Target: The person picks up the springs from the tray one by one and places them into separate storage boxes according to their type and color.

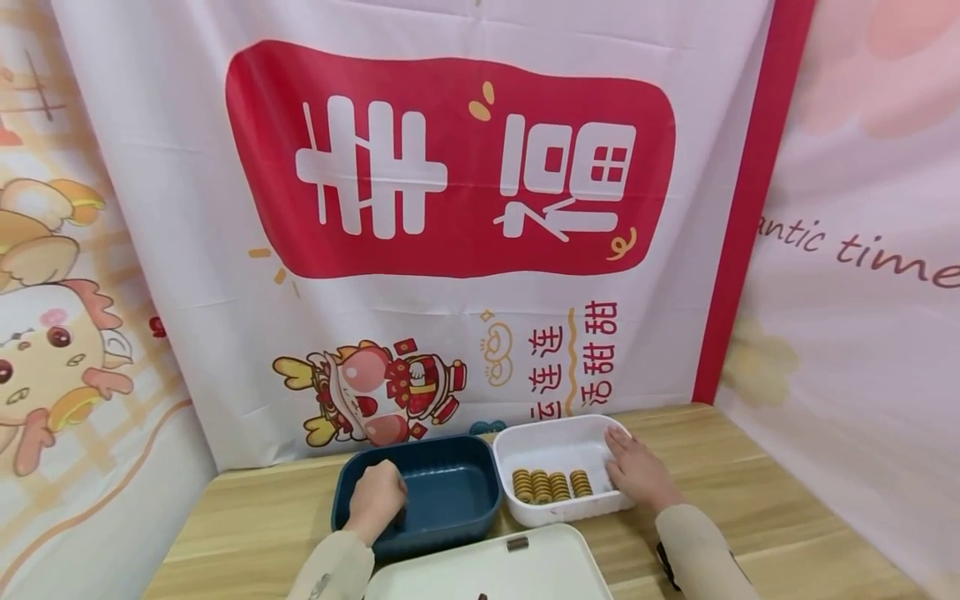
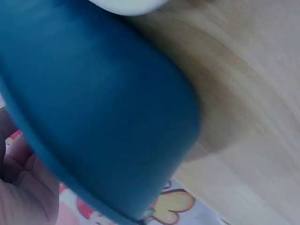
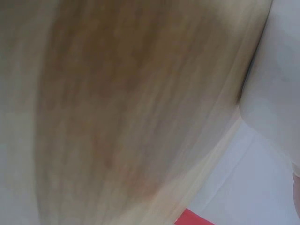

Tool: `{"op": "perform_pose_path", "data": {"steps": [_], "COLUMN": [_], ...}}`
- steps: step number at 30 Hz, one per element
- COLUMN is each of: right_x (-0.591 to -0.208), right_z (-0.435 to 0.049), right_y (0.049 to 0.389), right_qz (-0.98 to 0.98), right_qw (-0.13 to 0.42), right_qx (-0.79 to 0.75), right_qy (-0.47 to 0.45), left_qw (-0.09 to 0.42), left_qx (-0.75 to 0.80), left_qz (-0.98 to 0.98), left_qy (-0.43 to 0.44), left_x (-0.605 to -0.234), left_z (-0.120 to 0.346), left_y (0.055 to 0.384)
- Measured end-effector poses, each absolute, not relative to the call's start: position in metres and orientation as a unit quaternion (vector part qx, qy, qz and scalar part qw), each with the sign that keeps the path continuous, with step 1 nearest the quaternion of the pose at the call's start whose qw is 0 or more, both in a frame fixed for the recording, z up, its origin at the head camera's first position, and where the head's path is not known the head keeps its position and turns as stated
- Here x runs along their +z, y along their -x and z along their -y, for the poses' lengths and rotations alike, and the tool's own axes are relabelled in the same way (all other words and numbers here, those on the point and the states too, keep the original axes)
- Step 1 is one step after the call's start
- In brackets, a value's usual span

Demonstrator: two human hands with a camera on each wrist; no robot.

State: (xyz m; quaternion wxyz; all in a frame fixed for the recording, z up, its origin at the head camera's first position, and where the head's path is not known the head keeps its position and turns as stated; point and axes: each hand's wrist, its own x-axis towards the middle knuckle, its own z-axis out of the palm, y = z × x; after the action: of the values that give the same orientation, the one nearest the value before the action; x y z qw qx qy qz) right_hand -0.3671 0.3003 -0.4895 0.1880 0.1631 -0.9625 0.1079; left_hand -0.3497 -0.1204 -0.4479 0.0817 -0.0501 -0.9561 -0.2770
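In the head view my left hand (image 1: 377,497) reaches down into a dark blue bin (image 1: 420,539), its fingers curled. Its fingertips pinch a small dark brown thing (image 1: 401,514), mostly hidden by the hand. The left wrist view shows the bin's outer wall (image 2: 108,108) and curled fingers (image 2: 30,180) beyond the rim. My right hand (image 1: 636,467) rests on the right rim of a white bin (image 1: 551,435), fingers extended and holding nothing visible. Several short rows of round golden biscuits (image 1: 541,487) stand inside the white bin, left of that hand.
A cream tray (image 1: 480,575) lies in front of both bins, cut off below. On it are a dark ridged stack (image 1: 517,544) and a reddish-brown piece (image 1: 482,597). Wooden tabletop (image 1: 750,500) surrounds them, with a printed cloth (image 1: 465,292) hanging behind.
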Motion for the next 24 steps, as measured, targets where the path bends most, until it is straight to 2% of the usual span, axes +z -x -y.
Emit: {"op": "perform_pose_path", "data": {"steps": [6,13,21,24], "right_x": [-0.494,-0.496,-0.497,-0.497], "right_z": [-0.302,-0.301,-0.3,-0.3], "right_y": [0.365,0.362,0.361,0.361], "right_qz": [0.964,0.964,0.96,0.959], "right_qw": [0.182,0.177,0.194,0.194], "right_qx": [0.112,0.119,0.114,0.117], "right_qy": [-0.157,-0.16,-0.167,-0.168], "left_qw": [0.078,0.003,-0.032,-0.089], "left_qx": [-0.244,-0.27,-0.29,-0.291], "left_qz": [0.962,0.953,0.935,0.925], "left_qy": [0.094,0.136,0.2,0.226], "left_x": [-0.442,-0.429,-0.406,-0.413], "left_z": [0.104,0.091,0.094,0.099], "left_y": [0.334,0.317,0.281,0.271]}}
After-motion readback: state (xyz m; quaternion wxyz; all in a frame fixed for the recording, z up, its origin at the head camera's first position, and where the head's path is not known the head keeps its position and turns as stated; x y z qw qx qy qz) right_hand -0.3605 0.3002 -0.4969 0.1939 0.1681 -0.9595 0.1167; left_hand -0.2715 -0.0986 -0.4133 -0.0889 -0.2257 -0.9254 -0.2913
